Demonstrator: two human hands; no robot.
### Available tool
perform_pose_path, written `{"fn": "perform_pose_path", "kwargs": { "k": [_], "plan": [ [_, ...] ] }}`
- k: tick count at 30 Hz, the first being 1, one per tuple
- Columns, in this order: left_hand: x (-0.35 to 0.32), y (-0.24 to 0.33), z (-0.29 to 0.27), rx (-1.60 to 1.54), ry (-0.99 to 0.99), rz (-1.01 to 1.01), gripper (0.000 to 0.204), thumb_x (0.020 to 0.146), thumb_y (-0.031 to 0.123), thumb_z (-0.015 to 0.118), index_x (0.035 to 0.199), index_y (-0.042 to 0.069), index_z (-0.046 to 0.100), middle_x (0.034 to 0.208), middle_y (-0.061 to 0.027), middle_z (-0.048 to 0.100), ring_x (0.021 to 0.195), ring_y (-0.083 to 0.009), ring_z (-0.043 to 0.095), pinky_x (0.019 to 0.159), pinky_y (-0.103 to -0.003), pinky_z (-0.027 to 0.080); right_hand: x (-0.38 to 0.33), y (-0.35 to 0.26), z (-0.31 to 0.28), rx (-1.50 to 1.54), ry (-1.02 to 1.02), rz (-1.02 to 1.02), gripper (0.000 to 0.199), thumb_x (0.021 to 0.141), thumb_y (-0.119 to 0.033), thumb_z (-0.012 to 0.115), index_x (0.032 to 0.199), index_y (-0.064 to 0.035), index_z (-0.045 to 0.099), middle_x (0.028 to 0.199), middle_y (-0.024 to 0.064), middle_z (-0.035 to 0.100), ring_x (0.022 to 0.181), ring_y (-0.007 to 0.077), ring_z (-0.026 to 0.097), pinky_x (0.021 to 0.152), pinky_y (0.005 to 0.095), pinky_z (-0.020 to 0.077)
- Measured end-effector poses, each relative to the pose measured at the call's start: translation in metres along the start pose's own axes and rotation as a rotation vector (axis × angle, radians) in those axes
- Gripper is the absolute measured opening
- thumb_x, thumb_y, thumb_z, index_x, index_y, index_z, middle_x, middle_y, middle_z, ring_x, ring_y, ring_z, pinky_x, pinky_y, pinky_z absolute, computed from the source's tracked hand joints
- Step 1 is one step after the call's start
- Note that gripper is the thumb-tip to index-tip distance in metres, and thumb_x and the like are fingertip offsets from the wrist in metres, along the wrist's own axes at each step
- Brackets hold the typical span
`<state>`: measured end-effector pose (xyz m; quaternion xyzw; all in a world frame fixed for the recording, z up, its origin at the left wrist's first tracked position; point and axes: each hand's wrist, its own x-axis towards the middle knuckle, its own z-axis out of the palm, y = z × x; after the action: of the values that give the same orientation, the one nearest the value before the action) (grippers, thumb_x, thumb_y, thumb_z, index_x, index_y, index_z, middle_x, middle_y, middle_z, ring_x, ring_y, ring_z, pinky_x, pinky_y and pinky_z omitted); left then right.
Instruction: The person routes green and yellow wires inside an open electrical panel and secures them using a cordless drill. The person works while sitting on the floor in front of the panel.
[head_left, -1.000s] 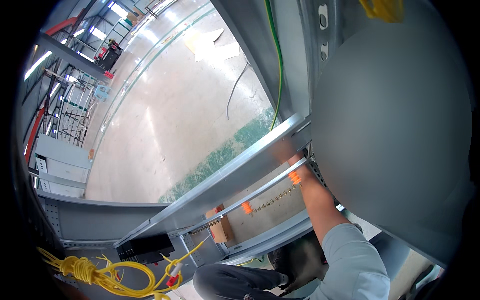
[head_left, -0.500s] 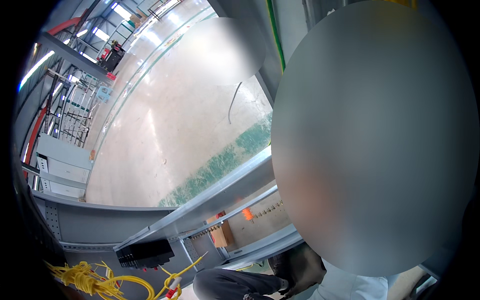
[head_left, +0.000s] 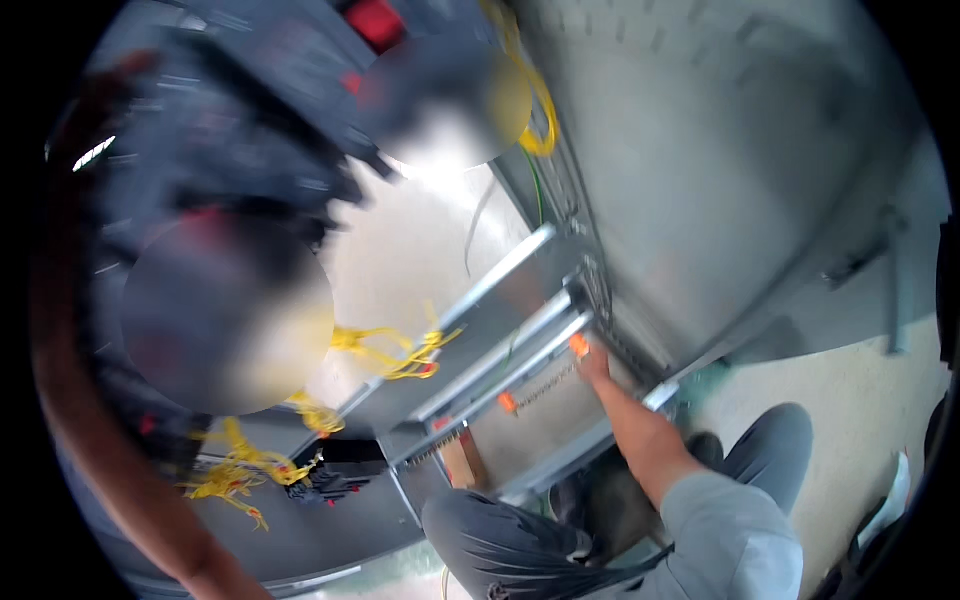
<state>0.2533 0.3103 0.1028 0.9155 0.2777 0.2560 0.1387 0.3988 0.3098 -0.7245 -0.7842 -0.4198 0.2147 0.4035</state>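
My right hand (head_left: 594, 364) reaches down to a metal rail inside a grey cabinet frame, its fingers closed on an orange insulator (head_left: 579, 345) at the rail's far end. A second orange insulator (head_left: 508, 402) sits farther left along the same rail. Between them runs a row of small brass-coloured bolts (head_left: 545, 388). My left arm rises along the left rim to my left hand (head_left: 135, 65), dark and smeared by motion beside a blurred grey and black assembly (head_left: 270, 110). What the left fingers do is hidden by the blur.
Bundles of yellow wire (head_left: 390, 352) hang from the assembly. A black component block (head_left: 340, 482) lies at lower left, and a cardboard box (head_left: 463, 460) stands below the rail. A large grey panel (head_left: 720, 150) closes off the right. Blurred round patches cover parts of the view.
The view has shifted. The grey and black assembly with yellow wires now fills the upper left, and my left arm has come into view. My right hand, covered by blur before, now shows at the rail.
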Motion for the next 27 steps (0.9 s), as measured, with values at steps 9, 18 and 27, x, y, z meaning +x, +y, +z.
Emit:
{"fn": "perform_pose_path", "kwargs": {
  "k": [9,18,27],
  "plan": [
    [0.008,0.016,-0.010,-0.623,-0.046,0.100,0.042,0.102,0.050,0.053,0.106,0.009,0.064,0.082,0.0002,0.059,0.088,-0.0163,0.061,0.093,-0.035,0.047,-0.122,-0.071,-0.195,0.400,-0.504,0.227,0.019,0.090,-0.017,0.070,0.096,0.0002,0.074,0.071,0.0088,0.070,0.060,0.0158,0.070,0.057,0.0326,0.0557],
    [0.023,0.057,0.017,-1.012,-0.061,-0.008,0.034,0.098,0.043,0.064,0.085,0.015,0.050,0.066,0.0028,0.045,0.067,-0.0152,0.049,0.082,-0.037,0.048,-0.168,-0.353,-0.455,0.783,-0.232,-0.464,0.020,0.091,-0.009,0.072,0.104,0.0057,0.068,0.079,0.0059,0.067,0.070,0.0117,0.064,0.067,0.0282,0.0538],
    [0.013,0.066,0.032,-1.156,-0.081,-0.051,0.039,0.098,0.044,0.062,0.079,0.011,0.058,0.063,0.0029,0.049,0.063,-0.0147,0.053,0.081,-0.038,0.051,-0.124,-0.542,-0.552,0.770,0.353,-1.061,0.015,0.091,-0.006,0.071,0.100,0.0043,0.066,0.084,0.0061,0.071,0.077,0.0092,0.068,0.067,0.0249,0.0542]
  ]
}}
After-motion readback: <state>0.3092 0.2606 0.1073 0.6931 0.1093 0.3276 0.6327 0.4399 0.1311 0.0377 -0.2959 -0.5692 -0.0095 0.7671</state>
